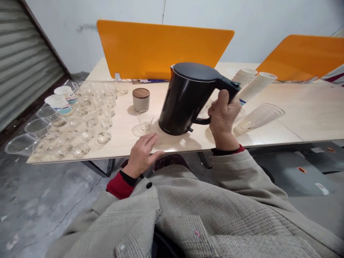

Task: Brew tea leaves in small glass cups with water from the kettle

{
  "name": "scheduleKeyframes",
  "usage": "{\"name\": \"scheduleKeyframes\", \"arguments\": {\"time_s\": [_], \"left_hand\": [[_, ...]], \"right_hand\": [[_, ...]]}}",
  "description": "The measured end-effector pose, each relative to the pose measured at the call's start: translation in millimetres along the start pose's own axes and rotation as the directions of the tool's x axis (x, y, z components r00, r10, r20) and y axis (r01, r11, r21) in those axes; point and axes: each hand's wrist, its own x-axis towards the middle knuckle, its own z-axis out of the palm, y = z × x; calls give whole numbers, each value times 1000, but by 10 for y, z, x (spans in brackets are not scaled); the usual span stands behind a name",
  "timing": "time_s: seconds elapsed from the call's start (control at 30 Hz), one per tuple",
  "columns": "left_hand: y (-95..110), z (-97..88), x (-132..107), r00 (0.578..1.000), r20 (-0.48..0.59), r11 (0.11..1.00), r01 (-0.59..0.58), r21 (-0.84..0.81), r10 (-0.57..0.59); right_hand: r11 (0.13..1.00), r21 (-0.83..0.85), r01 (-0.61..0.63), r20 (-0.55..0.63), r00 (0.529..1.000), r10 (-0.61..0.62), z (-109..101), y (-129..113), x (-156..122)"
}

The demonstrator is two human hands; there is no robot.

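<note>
My right hand (224,118) is wrapped round the handle of a black electric kettle (178,104). The kettle tilts slightly to the left, its lid shut, above the table; whether its base touches the tabletop I cannot tell. Just left of it stands a clear plastic cup (145,122) with a little dark matter at the bottom. My left hand (142,152) rests at the table's front edge below that cup, fingers stretched out and holding nothing. Behind the cup is a beige canister (141,100) with a wooden lid.
Many clear cups (80,125) crowd the table's left end, with two paper cups (60,104) among them. Stacks of paper cups (252,87) and a stack of clear cups (259,118) lean or lie at right. Orange dividers (163,50) line the back. A grey chair (292,172) stands below right.
</note>
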Motion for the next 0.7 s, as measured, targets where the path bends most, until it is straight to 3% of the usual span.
{"name": "scheduleKeyframes", "arguments": {"time_s": [0.13, 0.27, 0.33, 0.47, 0.7], "left_hand": [[173, 193, 292, 996, -62, 963, 49, -264, -67], [241, 380, 674, 966, 7, 819, 221, -529, -257], [266, 437, 797, 956, 25, 768, 249, -590, -291], [384, 492, 836, 948, -11, 741, 240, -627, -317], [703, 552, 721, 911, -22, 675, 289, -679, -412]], "right_hand": [[1000, 30, -9, -13, 1000, 9, -249, -286, -203], [994, 109, -21, -4, 1000, 21, -376, -516, -287], [990, 141, -24, 19, 1000, 21, -414, -617, -294], [991, 137, -4, 48, 999, -3, -493, -788, -259], [997, -60, 54, 120, 992, -46, -596, -1012, -100]]}}
